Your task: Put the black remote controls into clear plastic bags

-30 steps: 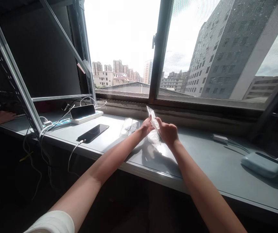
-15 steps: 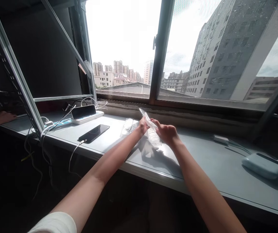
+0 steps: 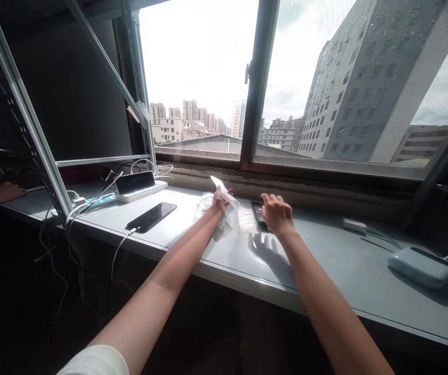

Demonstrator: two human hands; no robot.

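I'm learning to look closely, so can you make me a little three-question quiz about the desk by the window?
1. True or false: the left hand holds a clear plastic bag.
2. What lies under the right hand? A) a small dark device B) a cup C) a book
3. Fill in: the black phone lies flat with a white ____ plugged into it.

Key: 1 true; 2 A; 3 cable.

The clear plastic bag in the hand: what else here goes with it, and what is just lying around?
In use: left hand holding the clear bag; right hand over a small dark gadget; more clear bags.

Lying about: phone, charging dock, cables, blue-grey box.
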